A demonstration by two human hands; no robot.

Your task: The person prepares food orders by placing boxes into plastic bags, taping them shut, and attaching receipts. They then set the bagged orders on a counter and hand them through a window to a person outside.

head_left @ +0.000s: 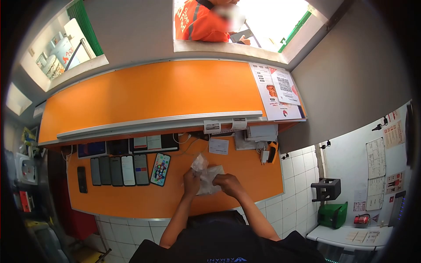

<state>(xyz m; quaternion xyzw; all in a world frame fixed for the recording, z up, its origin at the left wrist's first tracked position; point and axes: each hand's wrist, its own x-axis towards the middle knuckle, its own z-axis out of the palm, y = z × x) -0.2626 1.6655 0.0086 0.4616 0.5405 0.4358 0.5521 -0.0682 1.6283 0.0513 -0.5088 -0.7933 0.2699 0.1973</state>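
Observation:
A crumpled, see-through plastic bag [211, 174] is stretched between my two hands above the orange desk [258, 188]. My left hand [191, 182] is closed on its left side, with a bunched part sticking up past the fingers. On the other side, my right hand [228, 184] pinches the bag's right edge. Whether anything is inside the bag I cannot make out. To the left of my hands lies a phone [160, 169] with a lit screen of app icons. A small white paper [219, 146] lies beyond the bag.
Several more phones [128, 170] lie in a row at the left, with tablets [153, 143] behind them. An orange raised counter [153, 87] spans the front, bearing printed sheets [280, 94]. A charger [265, 155] sits at the right. Beyond the window stands a person in an orange jacket [201, 22].

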